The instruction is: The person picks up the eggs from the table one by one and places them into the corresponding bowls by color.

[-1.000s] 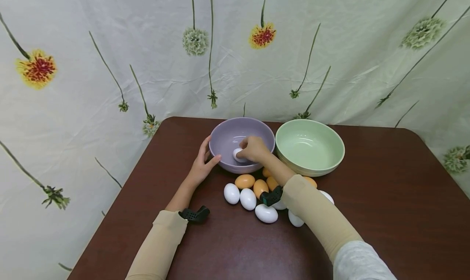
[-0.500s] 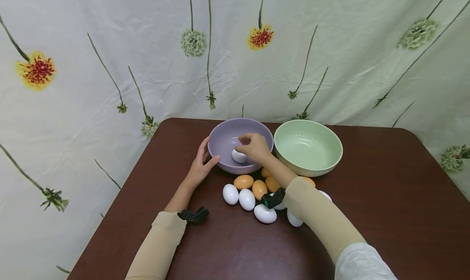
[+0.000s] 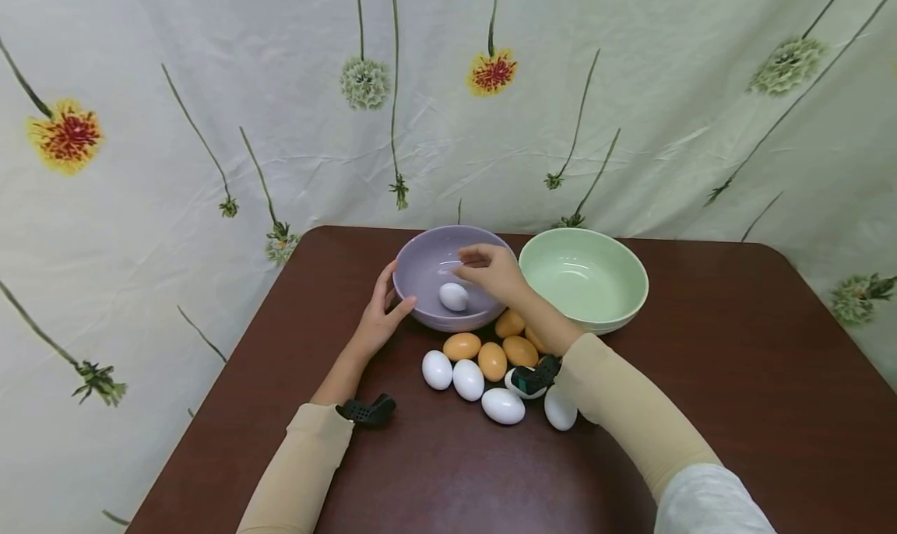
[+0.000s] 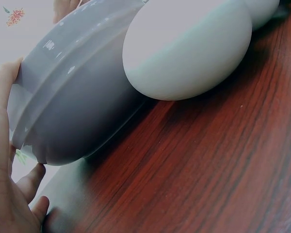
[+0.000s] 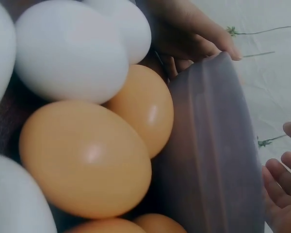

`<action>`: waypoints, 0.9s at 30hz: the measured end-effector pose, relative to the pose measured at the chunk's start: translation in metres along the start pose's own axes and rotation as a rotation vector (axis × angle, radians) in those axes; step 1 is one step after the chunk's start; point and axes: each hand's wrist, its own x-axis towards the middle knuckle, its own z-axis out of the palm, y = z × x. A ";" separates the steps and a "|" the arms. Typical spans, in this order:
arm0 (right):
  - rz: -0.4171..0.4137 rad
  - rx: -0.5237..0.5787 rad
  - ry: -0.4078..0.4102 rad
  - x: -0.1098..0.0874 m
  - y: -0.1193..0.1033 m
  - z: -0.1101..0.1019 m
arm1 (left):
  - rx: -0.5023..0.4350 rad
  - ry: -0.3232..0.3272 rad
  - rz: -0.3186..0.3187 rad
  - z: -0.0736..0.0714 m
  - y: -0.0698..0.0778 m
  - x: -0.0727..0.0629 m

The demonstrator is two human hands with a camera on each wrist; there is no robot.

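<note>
My left hand (image 3: 380, 316) holds the left side of the purple bowl (image 3: 409, 260). Its thumb lies at the near rim, and in the left wrist view its fingertips (image 4: 35, 180) curve against the bowl's lower side. One white egg (image 3: 453, 296) rests inside that bowl. Just above it hovers my right hand (image 3: 494, 273), fingers parted from the thumb and holding nothing. In front of the bowl, white eggs (image 3: 503, 406) and orange-brown eggs (image 3: 462, 346) lie grouped on the table; my right forearm overlaps part of the group.
A light green bowl (image 3: 578, 265) stands close to the purple one on the right. Both are near the far edge of the dark wooden table (image 3: 736, 378). Behind hangs a pale cloth (image 3: 532, 160) with printed flowers.
My right hand let go of the white egg, which now lies in the purple bowl, and rose slightly to the right with fingers spreading. My left hand stays on the bowl.
</note>
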 end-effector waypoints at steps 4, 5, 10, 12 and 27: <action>0.007 0.015 -0.010 -0.005 -0.004 -0.009 | 0.006 0.012 0.009 -0.001 -0.016 0.005; 0.008 0.017 -0.014 -0.006 -0.004 -0.011 | 0.007 0.016 0.010 -0.001 -0.021 0.006; 0.001 0.021 -0.030 -0.010 -0.006 -0.021 | 0.026 0.034 0.025 -0.001 -0.035 0.010; -0.001 0.015 -0.034 -0.012 -0.006 -0.024 | 0.027 0.031 0.030 -0.001 -0.034 0.010; 0.015 0.062 -0.041 -0.040 -0.003 -0.051 | 0.021 0.030 0.012 -0.001 -0.034 0.010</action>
